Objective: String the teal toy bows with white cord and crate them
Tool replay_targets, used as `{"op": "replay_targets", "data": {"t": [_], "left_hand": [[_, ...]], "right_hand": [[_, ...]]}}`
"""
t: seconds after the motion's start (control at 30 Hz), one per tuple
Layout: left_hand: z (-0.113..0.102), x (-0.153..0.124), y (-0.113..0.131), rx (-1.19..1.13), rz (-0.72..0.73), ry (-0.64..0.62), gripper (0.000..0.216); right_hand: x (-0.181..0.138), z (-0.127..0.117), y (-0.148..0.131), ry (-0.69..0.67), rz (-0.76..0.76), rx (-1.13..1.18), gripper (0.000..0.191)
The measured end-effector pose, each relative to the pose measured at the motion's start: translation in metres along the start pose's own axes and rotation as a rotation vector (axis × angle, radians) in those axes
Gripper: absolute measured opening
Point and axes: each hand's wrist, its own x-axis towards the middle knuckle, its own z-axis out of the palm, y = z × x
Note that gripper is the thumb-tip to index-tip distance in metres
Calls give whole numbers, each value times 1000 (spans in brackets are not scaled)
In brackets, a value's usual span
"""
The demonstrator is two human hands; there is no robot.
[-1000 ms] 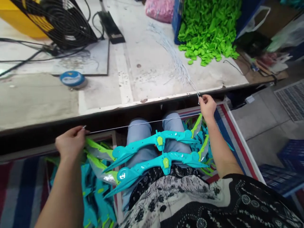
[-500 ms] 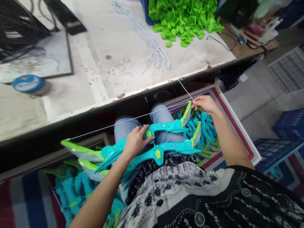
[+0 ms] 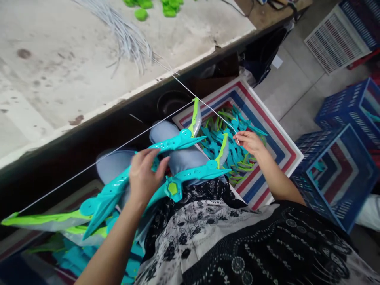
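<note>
A turquoise toy bow (image 3: 108, 190) with lime-green tips lies slanted over my knees, and my left hand (image 3: 145, 174) grips it around the middle, covering that part. Between its two tips stretches a thin white string (image 3: 97, 162). My right hand (image 3: 248, 141) pinches the end of a white cord (image 3: 218, 114), to the right of the bow's upper tip. That cord passes by this tip and leads back to a bundle of white cords (image 3: 127, 35) on the table. A second toy bow (image 3: 196, 173) rests on my lap, nearer my body.
The worn white table (image 3: 74, 87) has its edge just beyond my knees, with green pieces (image 3: 141, 14) at its far side. A striped-lined bin (image 3: 268, 136) of turquoise bows stands at my right. More bows (image 3: 74, 253) lie at lower left. Blue crates (image 3: 341, 174) stand farther right.
My right hand has drawn the cord away from the bow's tip, so a longer piece shows between them. My left hand stays on the bow. The view has swung to the right.
</note>
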Motion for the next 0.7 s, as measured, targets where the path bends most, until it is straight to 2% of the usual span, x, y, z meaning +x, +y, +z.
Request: {"op": "replay_targets", "data": {"t": [0.07, 0.1, 0.17, 0.2, 0.27, 0.3, 0.37, 0.47, 0.57, 0.63, 0.7], "left_hand": [[25, 8, 32, -255, -11, -247, 37], [42, 14, 47, -385, -61, -386, 33], [80, 29, 71, -611, -270, -573, 25], [100, 37, 81, -704, -416, -612, 20], [133, 51, 95, -858, -674, -615, 14], [146, 56, 100, -901, -749, -605, 11], [159, 60, 109, -938, -793, -581, 7], [155, 54, 122, -975, -758, -496, 14], [135, 51, 141, -1211, -779, -449, 23], [119, 60, 151, -1372, -787, -451, 15], [101, 78, 155, -1435, -766, -399, 10]], "right_hand": [[3, -1, 2, -8, 0, 24, 46], [6, -2, 3, -3, -7, 27, 45], [11, -3, 4, 24, -32, 28, 45], [13, -3, 5, 38, -47, 27, 44], [17, -4, 6, 62, -69, 25, 45], [18, -4, 6, 66, -76, 17, 45], [17, -5, 6, 68, -93, -31, 44], [5, -5, 4, 31, -99, -180, 41], [-16, -6, 3, -108, -53, -332, 39], [-30, -10, 6, -221, -1, -413, 41], [-40, -22, 13, -304, 61, -487, 44]]}}
